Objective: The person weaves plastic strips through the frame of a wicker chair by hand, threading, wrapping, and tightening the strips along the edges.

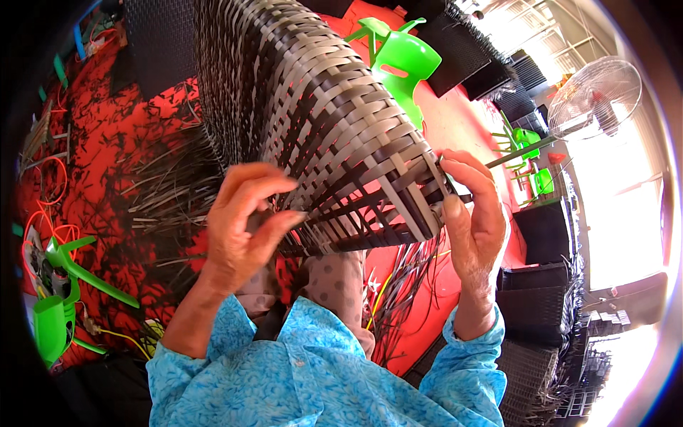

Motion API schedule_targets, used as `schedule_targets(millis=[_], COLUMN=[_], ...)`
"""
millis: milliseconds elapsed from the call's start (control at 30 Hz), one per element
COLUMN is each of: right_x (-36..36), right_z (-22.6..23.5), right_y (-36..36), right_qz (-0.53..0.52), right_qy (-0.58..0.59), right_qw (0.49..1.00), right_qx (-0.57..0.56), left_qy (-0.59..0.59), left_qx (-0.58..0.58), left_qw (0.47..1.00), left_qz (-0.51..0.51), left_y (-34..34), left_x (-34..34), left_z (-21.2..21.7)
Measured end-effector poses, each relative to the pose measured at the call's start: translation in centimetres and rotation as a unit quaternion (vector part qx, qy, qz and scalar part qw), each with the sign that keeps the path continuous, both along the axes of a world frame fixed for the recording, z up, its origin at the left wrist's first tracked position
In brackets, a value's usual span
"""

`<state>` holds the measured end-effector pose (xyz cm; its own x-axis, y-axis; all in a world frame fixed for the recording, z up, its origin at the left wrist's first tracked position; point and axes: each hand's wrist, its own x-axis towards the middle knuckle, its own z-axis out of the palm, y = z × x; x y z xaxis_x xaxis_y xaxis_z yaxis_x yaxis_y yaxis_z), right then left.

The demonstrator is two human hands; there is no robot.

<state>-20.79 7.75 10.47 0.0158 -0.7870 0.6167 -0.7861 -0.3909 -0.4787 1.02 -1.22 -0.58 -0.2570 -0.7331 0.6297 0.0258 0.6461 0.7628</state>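
A large woven panel [341,107] of flat grey-brown and black plastic strips stands in front of me, slanting down toward my lap. Its near end is loosely woven, with gaps between dark bars [348,217] of the frame. My left hand [245,224] is raised at the panel's left side, thumb and fingers apart, with nothing visible between them. At the near right corner, my right hand [478,220] grips the panel's edge between thumb and fingertips. Whether a strip end is also pinched there is hidden.
Loose strips [174,181] fan out at left, and more strips [409,285] hang at right. Black scraps litter the red floor [160,117]. A green chair [405,60] stands beyond the panel, a standing fan [596,99] at far right. Stacked black woven pieces [537,299] line the right.
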Motion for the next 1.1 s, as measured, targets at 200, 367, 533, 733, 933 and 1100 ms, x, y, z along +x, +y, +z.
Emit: schedule_targets(millis=[200, 367, 533, 733, 933, 1100], right_x=[-0.4, -0.5, -0.4, -1.0, -0.8, -1.0], right_z=[1.7, 2.5, 2.9, 0.8, 0.6, 1.2], right_y=[-2.9, -3.0, -3.1, -3.5, -3.4, -2.6], right_qz=[0.058, 0.054, 0.048, 0.108, 0.098, 0.066], right_qy=[0.036, 0.034, 0.084, -0.209, -0.228, -0.268], right_qw=[0.991, 0.99, 0.986, 0.941, 0.939, 0.942], right_qx=[0.112, 0.122, 0.137, 0.242, 0.238, 0.191], left_qy=[0.009, 0.023, 0.054, 0.056, 0.075, 0.022], left_qx=[-0.152, -0.171, -0.138, -0.148, -0.143, -0.162], left_qw=[0.988, 0.983, 0.987, 0.985, 0.985, 0.985], left_qz=[0.024, 0.056, 0.066, 0.069, 0.061, 0.063], left_y=[-0.2, -0.4, 0.0, -0.1, -0.1, -0.1], left_x=[-4.1, -5.3, -5.7, -5.7, -5.6, -5.1], left_z=[3.5, 3.5, 3.3, 2.9, 2.5, 2.9])
